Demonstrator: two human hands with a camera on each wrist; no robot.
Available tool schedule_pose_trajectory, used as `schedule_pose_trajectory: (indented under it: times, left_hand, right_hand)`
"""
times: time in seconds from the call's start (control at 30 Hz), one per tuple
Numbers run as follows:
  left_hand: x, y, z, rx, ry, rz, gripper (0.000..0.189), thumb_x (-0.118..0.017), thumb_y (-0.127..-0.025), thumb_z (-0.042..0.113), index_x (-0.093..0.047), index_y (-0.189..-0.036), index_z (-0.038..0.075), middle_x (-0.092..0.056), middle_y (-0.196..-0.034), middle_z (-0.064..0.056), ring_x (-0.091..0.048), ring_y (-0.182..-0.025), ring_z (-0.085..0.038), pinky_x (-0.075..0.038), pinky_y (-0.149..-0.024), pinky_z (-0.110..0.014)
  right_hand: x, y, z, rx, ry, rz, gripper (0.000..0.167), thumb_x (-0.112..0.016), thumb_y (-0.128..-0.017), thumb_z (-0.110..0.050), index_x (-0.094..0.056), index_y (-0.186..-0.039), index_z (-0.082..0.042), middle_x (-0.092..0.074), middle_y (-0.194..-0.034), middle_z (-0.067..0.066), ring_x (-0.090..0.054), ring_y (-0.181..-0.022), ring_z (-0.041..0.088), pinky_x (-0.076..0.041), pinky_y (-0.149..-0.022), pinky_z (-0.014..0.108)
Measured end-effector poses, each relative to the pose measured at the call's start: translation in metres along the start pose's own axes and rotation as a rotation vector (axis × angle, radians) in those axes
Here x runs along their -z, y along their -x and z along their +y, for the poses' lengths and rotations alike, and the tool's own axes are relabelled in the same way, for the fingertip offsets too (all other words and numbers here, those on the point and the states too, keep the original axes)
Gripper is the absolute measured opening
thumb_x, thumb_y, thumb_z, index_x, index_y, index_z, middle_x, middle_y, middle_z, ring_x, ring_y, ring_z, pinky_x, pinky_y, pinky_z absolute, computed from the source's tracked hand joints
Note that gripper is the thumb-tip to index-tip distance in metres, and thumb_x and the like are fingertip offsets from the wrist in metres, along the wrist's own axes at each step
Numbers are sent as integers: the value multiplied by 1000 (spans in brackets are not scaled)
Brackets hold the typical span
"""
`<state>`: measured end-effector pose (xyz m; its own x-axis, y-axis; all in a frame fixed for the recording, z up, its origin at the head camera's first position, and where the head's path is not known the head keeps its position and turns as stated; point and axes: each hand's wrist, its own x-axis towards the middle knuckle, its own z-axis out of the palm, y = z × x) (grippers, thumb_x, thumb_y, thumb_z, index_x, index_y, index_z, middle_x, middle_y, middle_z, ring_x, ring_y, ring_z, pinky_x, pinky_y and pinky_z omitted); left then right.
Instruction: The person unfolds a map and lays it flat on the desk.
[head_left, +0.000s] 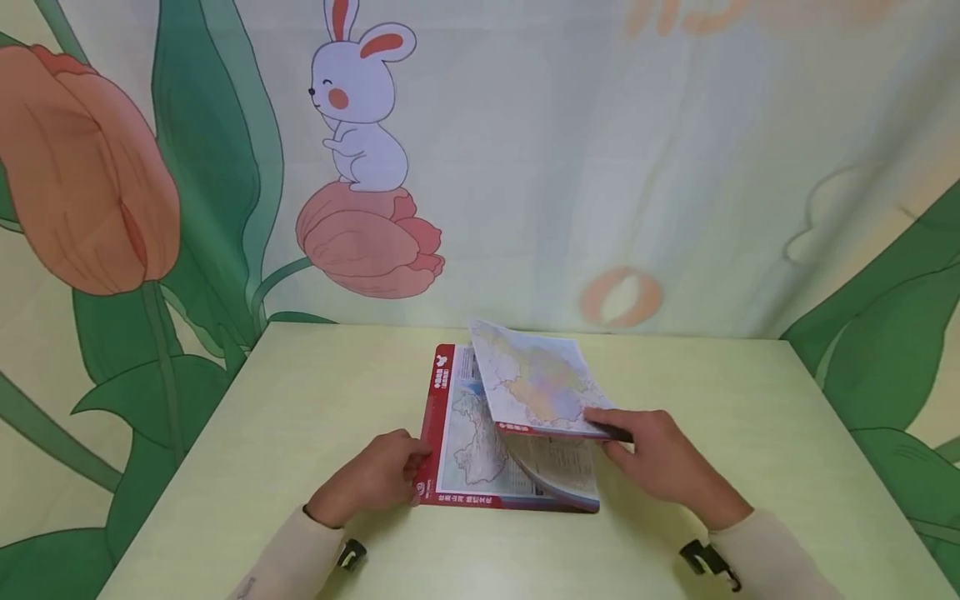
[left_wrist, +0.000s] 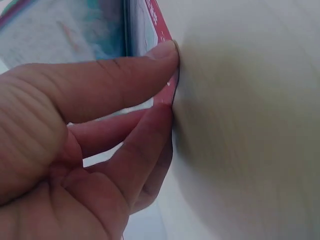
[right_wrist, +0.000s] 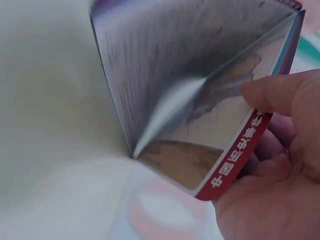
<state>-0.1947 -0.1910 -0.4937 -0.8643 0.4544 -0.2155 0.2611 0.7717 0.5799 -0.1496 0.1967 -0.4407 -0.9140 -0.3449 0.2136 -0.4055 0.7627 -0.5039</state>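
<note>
A folding map (head_left: pixel 480 450) with a red border lies partly opened on the table in the head view. At its left edge is my left hand (head_left: pixel 382 471). The left wrist view shows that hand's thumb and fingers pinching the red edge (left_wrist: pixel 162 92). My right hand (head_left: pixel 667 458) grips a raised, coloured panel (head_left: pixel 540 379) of the map by its right side, above the lower sheet. Up close in the right wrist view, the thumb lies on the panel's printed face (right_wrist: pixel 225 105) and the other fingers go behind it. The panel stands tilted, with a bent fold beneath.
The pale table (head_left: pixel 315 383) extends on both sides of the map. Behind it hangs a cloth (head_left: pixel 510 167) printed with tulips and a white rabbit. A dark strap piece (head_left: pixel 351 554) sits by the left sleeve and another (head_left: pixel 705 558) by the right.
</note>
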Motion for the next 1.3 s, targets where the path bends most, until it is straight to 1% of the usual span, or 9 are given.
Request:
schedule_pose_trajectory:
  times: [0.1, 0.27, 0.43, 0.7, 0.77, 0.9, 1.03, 1.2, 1.3]
  left_hand:
    - [3, 2, -8, 8, 14, 10, 66, -91, -75, -3, -67, -137, -3, -61, -102, -4, -56, -94, -19, -56, -80, -34]
    - [7, 6, -23, 35, 20, 22, 64, -91, -75, -2, -69, -135, -1, -63, -102, -2, -57, -94, -17, -58, -83, -33]
    - [14, 14, -37, 84, 16, 31, 66, -93, -75, 2, -69, -136, 1, -63, -103, 0, -58, -95, -16, -60, -83, -34]
    - [28, 26, -56, 161, -2, 19, 73, -94, -72, 3, -68, -140, 6, -64, -105, 1, -58, -96, -16, -64, -85, -36]
    - [31, 30, -62, 176, -5, 18, 74, -94, -72, 2, -67, -141, 6, -64, -105, 1, -58, -96, -17, -64, -85, -36]
    - [36, 37, -78, 182, 0, 30, 72, -93, -74, 2, -67, -141, 6, -64, -104, 1, -59, -95, -16, -64, -85, -36]
    - [43, 45, -96, 177, 1, 43, 70, -91, -76, 2, -67, -142, 5, -64, -104, 1, -59, -96, -16, -64, -84, -34]
    - [52, 52, -112, 180, -16, 54, 70, -91, -77, 3, -66, -142, 4, -64, -106, 0, -60, -99, -15, -65, -81, -33]
    - [56, 54, -118, 187, -20, 59, 69, -90, -78, 2, -66, -142, 4, -64, -107, 0, -60, -99, -16, -64, -81, -34]
  right_hand:
    - [27, 3, 13, -42, -44, 25, 38, -75, -94, 0, -75, -132, -7, -76, -128, 14, -73, -109, 15, -60, -81, 24]
    - [65, 22, 35, -185, -194, -15, 40, -72, -99, -7, -70, -139, -8, -72, -136, 15, -68, -113, -1, -59, -84, 18]
    - [86, 53, 51, -247, -316, -8, 43, -71, -102, -13, -65, -144, -6, -68, -141, 14, -65, -113, -10, -60, -85, 19]
    - [99, 105, 76, -278, -99, 110, 38, -75, -99, -15, -72, -137, -12, -68, -123, -28, -66, -104, -14, -56, -76, 12]
    - [100, 115, 82, -273, -33, 140, 36, -77, -97, -11, -75, -133, -11, -69, -120, -26, -66, -100, -15, -54, -73, 10]
    - [97, 131, 95, -297, 148, 158, 37, -82, -91, -8, -78, -127, -10, -79, -117, 1, -59, -88, -19, -48, -60, 15]
    - [87, 138, 109, -341, 304, 96, 43, -85, -86, -9, -77, -128, -10, -78, -114, 24, -56, -74, -2, -42, -57, 24]
    - [65, 141, 130, -392, 307, -39, 51, -86, -84, -10, -74, -133, -7, -76, -117, 27, -73, -98, 36, -58, -74, 41]
    - [54, 142, 141, -431, 268, -128, 52, -87, -83, -11, -73, -133, -6, -75, -118, 28, -73, -104, 45, -61, -80, 50]
